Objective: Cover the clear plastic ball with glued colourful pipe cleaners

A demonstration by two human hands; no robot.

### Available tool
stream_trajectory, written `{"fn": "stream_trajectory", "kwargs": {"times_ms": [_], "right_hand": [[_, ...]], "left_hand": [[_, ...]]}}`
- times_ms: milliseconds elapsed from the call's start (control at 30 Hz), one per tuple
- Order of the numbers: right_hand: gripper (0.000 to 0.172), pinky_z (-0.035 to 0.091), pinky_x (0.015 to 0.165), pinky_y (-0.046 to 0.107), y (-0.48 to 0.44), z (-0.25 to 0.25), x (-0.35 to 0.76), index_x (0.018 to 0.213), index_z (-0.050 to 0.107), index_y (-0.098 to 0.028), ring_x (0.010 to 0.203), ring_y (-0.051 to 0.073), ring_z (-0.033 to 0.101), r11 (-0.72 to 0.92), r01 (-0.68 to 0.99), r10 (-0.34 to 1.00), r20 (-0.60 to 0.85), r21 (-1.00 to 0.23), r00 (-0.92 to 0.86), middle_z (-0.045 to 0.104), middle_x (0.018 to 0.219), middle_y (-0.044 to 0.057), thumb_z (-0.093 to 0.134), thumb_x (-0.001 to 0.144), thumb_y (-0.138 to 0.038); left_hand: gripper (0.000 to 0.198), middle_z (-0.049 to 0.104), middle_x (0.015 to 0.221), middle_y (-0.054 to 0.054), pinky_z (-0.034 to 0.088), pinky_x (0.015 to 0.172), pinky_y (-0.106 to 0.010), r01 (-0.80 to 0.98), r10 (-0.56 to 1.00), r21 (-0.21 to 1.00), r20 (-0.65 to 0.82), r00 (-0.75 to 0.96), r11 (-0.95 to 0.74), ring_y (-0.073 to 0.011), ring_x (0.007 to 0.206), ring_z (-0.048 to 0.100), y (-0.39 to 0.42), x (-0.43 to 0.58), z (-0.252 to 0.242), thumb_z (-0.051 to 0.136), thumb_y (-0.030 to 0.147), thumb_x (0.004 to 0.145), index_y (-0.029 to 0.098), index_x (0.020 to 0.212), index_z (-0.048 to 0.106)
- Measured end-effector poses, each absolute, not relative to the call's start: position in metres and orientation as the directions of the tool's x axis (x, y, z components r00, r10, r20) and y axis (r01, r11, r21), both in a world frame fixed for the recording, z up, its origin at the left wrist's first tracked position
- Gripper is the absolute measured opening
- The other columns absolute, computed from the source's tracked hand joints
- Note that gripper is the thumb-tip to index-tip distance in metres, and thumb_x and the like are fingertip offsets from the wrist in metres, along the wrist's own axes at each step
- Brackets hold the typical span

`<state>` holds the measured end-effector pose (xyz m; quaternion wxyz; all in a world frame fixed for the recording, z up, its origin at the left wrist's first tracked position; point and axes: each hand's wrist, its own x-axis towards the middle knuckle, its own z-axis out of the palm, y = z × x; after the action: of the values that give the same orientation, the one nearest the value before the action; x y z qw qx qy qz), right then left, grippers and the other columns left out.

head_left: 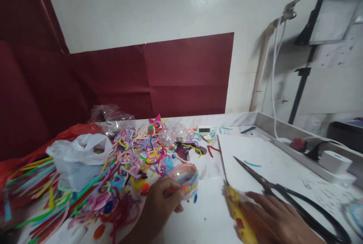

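Observation:
My left hand [166, 195] pinches the rim of a small clear plastic half-ball [185, 176] wrapped round with coloured fuzzy pipe cleaners. Its hollow side faces up, and a bit of orange shows by my fingertips. My right hand [273, 213], blurred by motion, has its fingers stretched out beside a yellow glue gun [239, 215]. The gun's nozzle points away from me, and whether the thumb touches its body is unclear. Large black-handled scissors [272, 185] lie just beyond my right hand, blades pointing up-left.
A tangled heap of pipe cleaners [136, 149] covers the left, with a white plastic bag [81, 157] on it. Clear balls [166, 137] and a small digital clock [204, 129] stand behind. A white board [255, 149] lies right of centre. A power strip [320, 168] with cables runs along the right edge.

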<state>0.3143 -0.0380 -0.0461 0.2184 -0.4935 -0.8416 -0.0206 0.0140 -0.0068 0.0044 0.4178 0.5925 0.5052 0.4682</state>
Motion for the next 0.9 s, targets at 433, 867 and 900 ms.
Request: {"fn": "stream_trajectory", "kwargs": {"times_ms": [433,867,900], "right_hand": [[0.016,0.042,0.086,0.046,-0.022,0.036,0.183,0.095,0.063,-0.019,0.1,0.026,0.052,0.644,0.635,0.756,0.486,-0.427,-0.439,0.064,0.101,0.008,0.055,0.084,-0.011],[0.017,0.036,0.087,0.039,-0.021,0.032,0.183,0.082,0.057,-0.019,0.09,0.019,0.052,0.689,0.583,0.722,0.481,-0.43,-0.498,0.062,0.089,0.003,0.05,0.081,-0.004],[0.017,0.035,0.088,0.039,-0.021,0.031,0.183,0.08,0.057,-0.019,0.09,0.019,0.052,0.69,0.573,0.722,0.481,-0.443,-0.498,0.062,0.089,0.003,0.05,0.08,-0.003]], "left_hand": [[0.021,0.049,0.062,0.003,0.037,0.047,-0.02,0.557,0.925,0.744,0.351,0.146,-0.37,-0.0127,0.055,0.054,-0.013,0.013,0.008,0.055,0.011,0.073,0.019,0.054,0.055],[0.015,0.05,0.063,0.002,0.036,0.051,-0.021,0.667,0.874,0.578,0.413,0.258,-0.47,-0.0133,0.056,0.052,-0.013,0.014,0.004,0.053,0.006,0.067,0.018,0.061,0.058],[0.015,0.05,0.062,0.002,0.036,0.052,-0.022,0.673,0.867,0.564,0.421,0.265,-0.479,-0.0134,0.056,0.052,-0.013,0.014,0.003,0.052,0.005,0.066,0.018,0.06,0.058]]}}
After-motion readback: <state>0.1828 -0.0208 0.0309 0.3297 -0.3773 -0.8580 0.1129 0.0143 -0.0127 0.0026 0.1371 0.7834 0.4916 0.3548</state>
